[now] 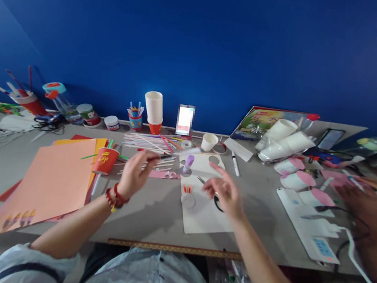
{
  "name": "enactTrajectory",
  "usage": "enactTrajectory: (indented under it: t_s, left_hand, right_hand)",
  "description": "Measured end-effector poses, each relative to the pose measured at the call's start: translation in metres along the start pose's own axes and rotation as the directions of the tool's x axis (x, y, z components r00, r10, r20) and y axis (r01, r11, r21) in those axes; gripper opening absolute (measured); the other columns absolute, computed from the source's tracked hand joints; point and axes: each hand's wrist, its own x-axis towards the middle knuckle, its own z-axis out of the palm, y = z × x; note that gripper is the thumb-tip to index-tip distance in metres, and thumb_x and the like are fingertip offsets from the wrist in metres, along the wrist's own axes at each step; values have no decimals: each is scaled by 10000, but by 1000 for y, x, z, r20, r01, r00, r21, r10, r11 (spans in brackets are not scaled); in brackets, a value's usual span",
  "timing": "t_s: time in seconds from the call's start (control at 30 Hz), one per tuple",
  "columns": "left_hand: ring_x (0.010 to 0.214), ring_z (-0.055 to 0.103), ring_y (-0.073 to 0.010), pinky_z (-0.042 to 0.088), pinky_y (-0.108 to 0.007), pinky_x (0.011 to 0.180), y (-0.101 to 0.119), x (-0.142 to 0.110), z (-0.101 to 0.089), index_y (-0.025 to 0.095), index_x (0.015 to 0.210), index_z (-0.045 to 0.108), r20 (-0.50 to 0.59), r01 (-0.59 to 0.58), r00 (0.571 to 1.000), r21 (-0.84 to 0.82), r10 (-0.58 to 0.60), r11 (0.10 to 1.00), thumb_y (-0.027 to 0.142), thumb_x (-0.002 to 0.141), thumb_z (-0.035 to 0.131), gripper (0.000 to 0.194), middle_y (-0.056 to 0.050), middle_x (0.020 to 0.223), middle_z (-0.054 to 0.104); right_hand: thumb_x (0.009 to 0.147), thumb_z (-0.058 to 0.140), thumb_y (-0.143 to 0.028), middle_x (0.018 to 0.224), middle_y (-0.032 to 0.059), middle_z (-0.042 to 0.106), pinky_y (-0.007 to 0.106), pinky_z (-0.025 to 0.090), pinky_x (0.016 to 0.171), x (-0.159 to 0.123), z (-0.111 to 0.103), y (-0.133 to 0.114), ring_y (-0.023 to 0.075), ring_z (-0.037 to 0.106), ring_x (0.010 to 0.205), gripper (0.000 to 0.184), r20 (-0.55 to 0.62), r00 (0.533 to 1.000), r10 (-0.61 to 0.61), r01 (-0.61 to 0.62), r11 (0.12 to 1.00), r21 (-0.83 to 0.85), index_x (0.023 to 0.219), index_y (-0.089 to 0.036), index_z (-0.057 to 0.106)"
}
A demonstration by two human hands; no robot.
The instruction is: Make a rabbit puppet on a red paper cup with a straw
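Observation:
My left hand [136, 173], with a red bead bracelet at the wrist, is raised over the table. Its fingertips pinch a dark, thin, pen-like stick [165, 156], partly blurred. My right hand [225, 192] hovers over a white paper sheet [200, 220], index finger stretched out and the others loosely bent, with nothing visible in it. Beneath it are scissors [217, 204] with a black handle, partly hidden by the hand. A small white bunny cutout [187, 199] with orange-red ears lies on the sheet. A purple glue stick [188, 164] stands upright between my hands.
Coloured paper [59, 172] and a red paper cup [106, 160] are at left. Paper straws [147, 142] and a white cup [209, 141] lie behind. A power strip [308, 228], pink-and-white cups [298, 180] and another person's hand [360, 204] are at right.

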Motion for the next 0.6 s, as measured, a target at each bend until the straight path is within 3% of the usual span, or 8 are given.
enactTrajectory:
  t_s: [0.07,0.13,0.2,0.3,0.37,0.47,0.6]
  left_hand:
    - [944,637,-222,500,-338,858,-36,10,3,190,1003,635,20,38,999,212,-44,976,274,966,488,174,-72,973,704]
    - [950,619,-243,493,-362,859,-63,16,12,176,985,647,154,14,985,407,-84,913,248,965,461,200,-85,971,706]
    - [942,612,-247,486,-368,870,-76,18,28,173,967,665,214,-17,973,430,-84,902,223,949,483,189,-82,965,713]
    - [978,595,-251,473,-375,896,-78,21,55,176,972,683,263,-55,962,442,-71,895,216,946,489,200,-88,1007,705]
    - [987,588,-258,474,-380,887,-74,23,66,177,983,690,287,-76,956,447,-63,891,217,937,506,194,-94,1017,700]
    - [1044,572,-271,472,-395,912,-69,24,67,169,1105,664,305,-102,951,444,-43,890,246,924,543,231,-111,1122,676]
    - [1155,535,-266,450,-406,990,-62,19,57,172,1194,619,308,-127,951,419,-9,899,254,944,512,284,-110,1269,618]
  right_hand:
    - [887,554,-571,816,79,716,259,477,563,24,-43,24,181,624,669,444,-333,943,-3,-105,946,-306,1070,-188,685]
    - [884,571,-487,885,100,722,272,456,590,46,-83,49,212,642,742,339,-480,877,-7,-323,731,-601,963,-189,712]
    - [882,579,-420,966,115,721,285,444,622,65,-107,70,233,655,800,290,-463,886,25,-412,501,-761,988,-185,711]
    - [874,600,-431,1011,157,706,297,442,652,85,-115,86,261,666,867,332,-455,886,86,-458,316,-831,1007,-145,701]
    - [883,591,-420,1014,165,701,303,442,658,89,-111,88,269,669,883,319,-484,868,110,-495,260,-829,1003,-142,693]
    - [933,519,-340,983,157,708,312,433,650,83,-110,86,266,675,852,271,-514,850,114,-526,243,-815,1045,-143,667]
    - [960,504,-397,940,133,711,315,420,642,67,-116,86,257,670,806,295,-428,901,67,-431,236,-871,1060,-159,647]
